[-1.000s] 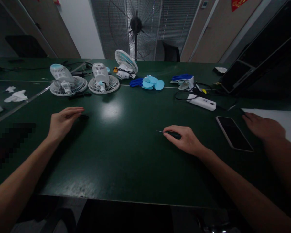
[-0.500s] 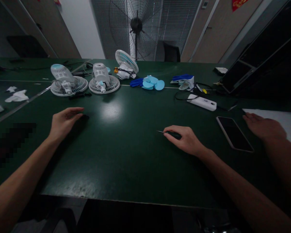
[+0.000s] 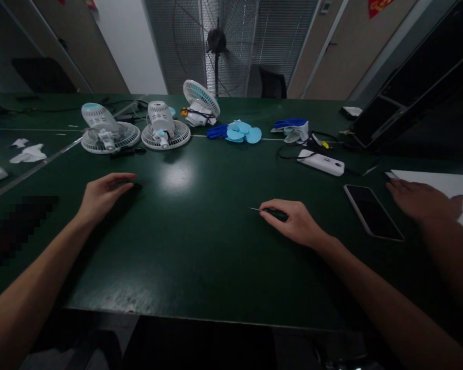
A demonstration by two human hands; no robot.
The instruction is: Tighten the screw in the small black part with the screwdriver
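A small screwdriver (image 3: 277, 214) with a dark handle and a thin metal shaft is in my right hand (image 3: 295, 218). Its shaft points left, just above or on the green table (image 3: 193, 257); I cannot tell which. My left hand (image 3: 102, 195) rests on the table at the left, fingers stretched out and thumb apart. By its fingertips is a small dark object (image 3: 138, 186), too dim to name. Beyond that hand lie two white fan heads, one (image 3: 110, 134) farther left and another (image 3: 165, 131) beside it, both grille down. A black tool-like thing (image 3: 128, 152) lies before them.
Behind are a third fan (image 3: 201, 105), light-blue fan blades (image 3: 244, 132) and blue-and-white gloves (image 3: 293, 128). A white power strip (image 3: 321, 162) and a phone (image 3: 373, 212) lie to the right. Another person's hand (image 3: 424, 200) rests at white paper (image 3: 443, 180).
The other person's hand at the right has shifted slightly, its thumb now showing over the paper. My left hand has moved very slightly to the right; my right hand has stayed still.
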